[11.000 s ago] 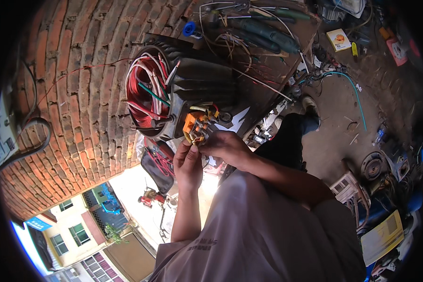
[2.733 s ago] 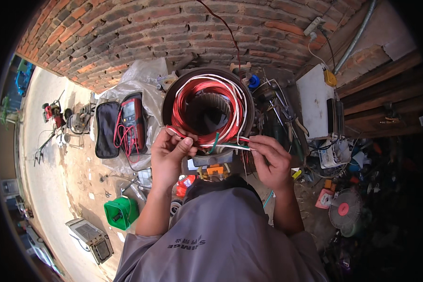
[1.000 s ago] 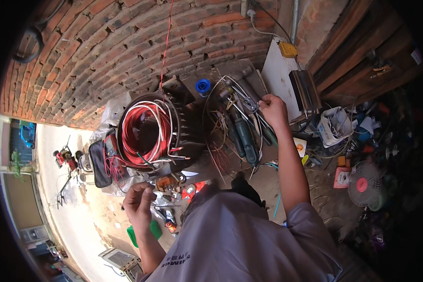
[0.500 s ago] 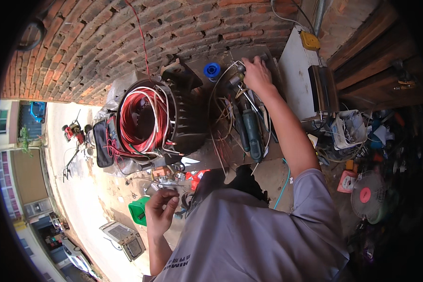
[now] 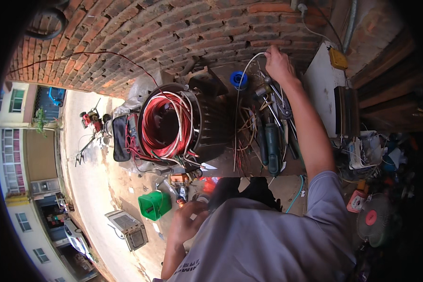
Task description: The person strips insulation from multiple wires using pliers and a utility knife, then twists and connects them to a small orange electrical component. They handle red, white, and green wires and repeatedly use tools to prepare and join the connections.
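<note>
At the back of the workbench (image 5: 293,168), my right hand (image 5: 281,66) is closed on a white cable (image 5: 239,91), lifted near the brick wall. The cable curves down from my fingers toward the bench. Below that hand lie pliers (image 5: 285,111) and other metal hand tools, with a green power tool (image 5: 272,145) nearer me. My left hand (image 5: 189,221) hangs low beside my body, blurred, thumb and fingers curled toward each other; anything between them is too small to make out. Left of the tools stands a dark finned motor housing (image 5: 214,122) with red and white wire coils (image 5: 152,127) in it.
The brick wall (image 5: 174,33) bounds the bench at the back. A blue spool (image 5: 238,80) sits near it. A white cabinet-like box (image 5: 322,89) stands to the right. On the ground are a green bucket (image 5: 155,205) and a fan (image 5: 372,217).
My right hand has risen from among the tools, drawing the white cable up with it. My left hand has moved slightly right and down. The whole view has shifted.
</note>
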Available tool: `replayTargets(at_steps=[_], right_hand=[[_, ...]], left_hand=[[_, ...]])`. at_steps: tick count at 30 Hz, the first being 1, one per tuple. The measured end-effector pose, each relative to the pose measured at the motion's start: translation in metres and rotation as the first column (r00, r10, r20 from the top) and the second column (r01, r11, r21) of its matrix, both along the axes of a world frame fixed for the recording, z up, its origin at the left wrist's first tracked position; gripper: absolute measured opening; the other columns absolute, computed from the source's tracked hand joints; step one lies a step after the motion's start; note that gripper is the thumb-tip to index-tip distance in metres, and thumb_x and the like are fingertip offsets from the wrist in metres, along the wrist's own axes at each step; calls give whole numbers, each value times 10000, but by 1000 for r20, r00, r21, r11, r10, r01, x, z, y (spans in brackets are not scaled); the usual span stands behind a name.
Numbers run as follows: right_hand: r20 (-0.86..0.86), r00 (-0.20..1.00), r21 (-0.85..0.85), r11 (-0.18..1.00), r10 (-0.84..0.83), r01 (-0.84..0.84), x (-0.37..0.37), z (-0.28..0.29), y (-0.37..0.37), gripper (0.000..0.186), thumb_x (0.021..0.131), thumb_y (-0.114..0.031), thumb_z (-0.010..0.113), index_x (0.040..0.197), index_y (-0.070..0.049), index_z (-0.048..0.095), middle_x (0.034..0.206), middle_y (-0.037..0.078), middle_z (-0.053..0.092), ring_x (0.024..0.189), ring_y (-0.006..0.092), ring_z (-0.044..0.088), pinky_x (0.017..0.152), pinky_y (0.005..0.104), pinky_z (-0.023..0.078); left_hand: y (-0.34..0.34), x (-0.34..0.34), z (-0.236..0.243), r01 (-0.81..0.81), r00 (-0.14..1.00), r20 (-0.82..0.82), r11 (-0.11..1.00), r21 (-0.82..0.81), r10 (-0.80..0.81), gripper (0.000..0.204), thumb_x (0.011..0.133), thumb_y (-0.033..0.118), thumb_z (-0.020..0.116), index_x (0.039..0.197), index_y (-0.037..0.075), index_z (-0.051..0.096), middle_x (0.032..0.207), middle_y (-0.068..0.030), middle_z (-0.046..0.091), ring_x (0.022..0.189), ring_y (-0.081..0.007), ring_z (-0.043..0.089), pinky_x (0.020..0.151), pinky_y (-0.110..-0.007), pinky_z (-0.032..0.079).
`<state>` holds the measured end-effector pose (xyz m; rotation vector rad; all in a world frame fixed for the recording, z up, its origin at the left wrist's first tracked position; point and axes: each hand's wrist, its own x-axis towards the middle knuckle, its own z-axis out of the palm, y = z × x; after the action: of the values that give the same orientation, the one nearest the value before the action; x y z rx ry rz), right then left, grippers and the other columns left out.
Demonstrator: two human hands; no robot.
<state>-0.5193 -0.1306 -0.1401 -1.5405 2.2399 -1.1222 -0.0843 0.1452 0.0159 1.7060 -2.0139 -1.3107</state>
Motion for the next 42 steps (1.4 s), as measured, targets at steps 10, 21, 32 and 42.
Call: replayTargets(at_steps=[10,21,32,42], right_hand=[[386,910,-795,554,151,245,8,82,70,163,1056,-166,647,1114,-20,602,884,33,669,750,90,613,672,243,493],[396,698,-914,324,596,242,36,152,120,218,1091,-242,593,1048,-37,533,710,-6,509,565,58,395,516,252,353],[699,483,-693,334,527,639,-22,141,113,165,1090,-169,549,958,-76,517,776,21,504,670,131,423,694,343,421],[-237,971,-783,589,17,-201,63,234,183,512,901,-84,765,1388,-54,607,1372,196,585,1260,327,575,1055,458,460]], left_hand=[[-48,-47,52,38,958,-260,952,-305,-122,247,882,-31,767,1107,-51,666,1260,-175,629,926,-159,693,735,-271,560],[-210,-179,100,490,871,343,566,-663,-352,423,874,174,815,1243,35,664,980,-194,720,699,-270,654,669,-365,539],[-181,-142,152,128,956,-17,473,-872,-291,156,921,62,760,1070,25,734,897,-142,739,720,-250,718,681,-335,555],[-164,-154,194,453,820,124,502,-737,-559,191,916,50,802,1076,-46,763,922,-70,763,847,-81,681,763,-239,546]])
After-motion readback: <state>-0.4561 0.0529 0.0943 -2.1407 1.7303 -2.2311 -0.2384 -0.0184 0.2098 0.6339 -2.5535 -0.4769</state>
